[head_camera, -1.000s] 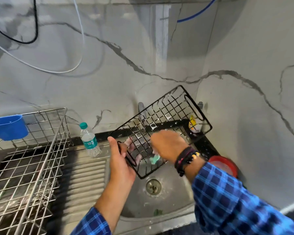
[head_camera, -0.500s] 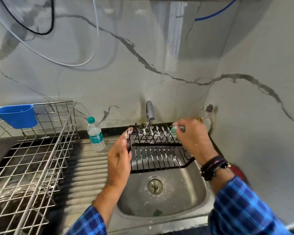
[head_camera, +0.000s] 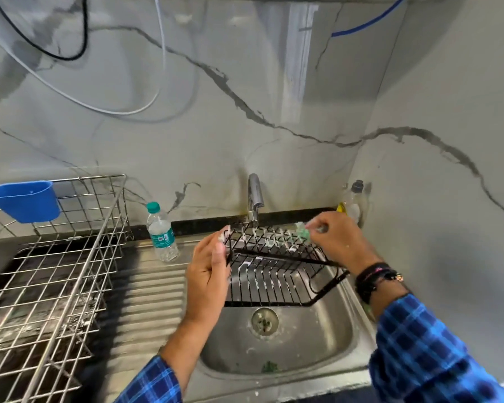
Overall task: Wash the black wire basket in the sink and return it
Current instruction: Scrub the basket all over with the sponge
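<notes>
Right now L hand [head_camera: 207, 271] has its fingers curled round the left end of the black wire basket [head_camera: 274, 274], clamped on the end wires. R hand [head_camera: 335, 239] pinches a green scrub pad [head_camera: 301, 229] btw thumb & fingertips and presses it on the basket's far top rim, twd the right end. So both hands are closed on sth: L on the basket, R on the pad.

Basket is held up over the sink [head_camera: 332, 338] bowl, lengthwise left to right, directly below the tap [head_camera: 255, 196] spout and above the drain [head_camera: 264, 320]. It looks tilted, w/ the slatted side facing the camera. White suds cling to the far wires and a few of the near bars.

R wrist wears several dark bracelets [head_camera: 376, 276]; both forearms come out of blue plaid sleeves [head_camera: 437, 353].

Bowl is stainless steel w/ foam flecks round the drain and 1 small green scrap [head_camera: 269, 366] near its front wall. Left of the bowl is the ribbed draining board [head_camera: 146, 301], w/ 1 clear water bottle [head_camera: 161, 232], teal cap & label, standing upright at its back. Further left sits a big steel wire dish rack [head_camera: 56, 271], w/ a blue plastic cup [head_camera: 24, 200] hooked on its back rail.

Behind R hand, in the corner, stands a dish soap bottle [head_camera: 354, 203] w/ a dark cap, partly hidden. Wall [head_camera: 274, 82] is grey-veined marble; 1 black cable [head_camera: 70, 56], 1 white cable [head_camera: 99, 107] and 1 blue cable [head_camera: 370, 23] hang across the top.
</notes>
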Action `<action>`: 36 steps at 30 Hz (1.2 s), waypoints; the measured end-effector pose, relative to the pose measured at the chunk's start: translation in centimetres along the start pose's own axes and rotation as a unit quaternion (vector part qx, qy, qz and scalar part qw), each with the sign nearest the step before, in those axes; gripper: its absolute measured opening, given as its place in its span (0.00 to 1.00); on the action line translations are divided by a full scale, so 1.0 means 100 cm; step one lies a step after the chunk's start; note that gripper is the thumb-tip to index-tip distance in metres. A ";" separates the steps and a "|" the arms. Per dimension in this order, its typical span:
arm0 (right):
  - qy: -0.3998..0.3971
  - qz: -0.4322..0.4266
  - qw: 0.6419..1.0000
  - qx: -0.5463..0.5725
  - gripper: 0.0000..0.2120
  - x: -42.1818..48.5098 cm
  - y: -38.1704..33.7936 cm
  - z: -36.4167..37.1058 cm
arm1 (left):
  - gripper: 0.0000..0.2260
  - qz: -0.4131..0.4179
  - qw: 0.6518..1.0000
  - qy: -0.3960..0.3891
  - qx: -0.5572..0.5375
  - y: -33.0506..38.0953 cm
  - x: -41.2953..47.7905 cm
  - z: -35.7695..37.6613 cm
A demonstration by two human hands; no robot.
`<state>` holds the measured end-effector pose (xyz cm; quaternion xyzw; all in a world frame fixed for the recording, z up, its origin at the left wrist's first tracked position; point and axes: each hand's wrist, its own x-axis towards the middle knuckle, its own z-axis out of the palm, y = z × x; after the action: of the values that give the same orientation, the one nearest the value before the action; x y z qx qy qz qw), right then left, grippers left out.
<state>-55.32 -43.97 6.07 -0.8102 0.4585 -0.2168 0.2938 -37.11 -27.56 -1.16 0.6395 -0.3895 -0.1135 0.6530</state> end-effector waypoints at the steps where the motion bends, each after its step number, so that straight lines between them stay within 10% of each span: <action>1: -0.010 0.014 1.000 -0.017 0.04 0.005 0.010 -0.002 | 0.13 0.016 1.000 -0.001 0.013 0.001 -0.001 0.000; 6: -0.116 -0.043 0.990 -0.067 0.17 0.014 0.018 0.008 | 0.15 0.031 0.999 -0.013 0.002 0.005 0.001 0.003; 13: -0.131 0.004 0.970 0.204 0.19 -0.004 0.029 0.027 | 0.22 0.078 0.996 -0.041 0.027 0.003 0.013 -0.012; 17: -0.196 -0.043 0.979 0.045 0.24 -0.019 0.013 0.038 | 0.24 0.127 0.985 -0.058 0.104 0.004 0.012 -0.005; 24: -0.398 0.082 0.888 0.214 0.33 -0.024 0.024 0.034 | 0.13 0.101 0.987 -0.075 0.104 -0.004 0.011 -0.001; 29: -0.356 0.022 0.883 0.306 0.12 -0.018 0.026 0.035 | 0.17 0.055 0.996 -0.060 0.033 0.006 0.020 -0.004; 36: -0.157 -0.125 0.976 0.082 0.18 -0.020 0.010 0.048 | 0.30 -0.187 0.935 -0.174 0.247 0.010 0.042 -0.015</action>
<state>-53.93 -41.34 1.71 -0.8582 0.2820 -0.1592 0.3982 -33.61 -29.00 1.52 0.8121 -0.3858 -0.2432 0.3640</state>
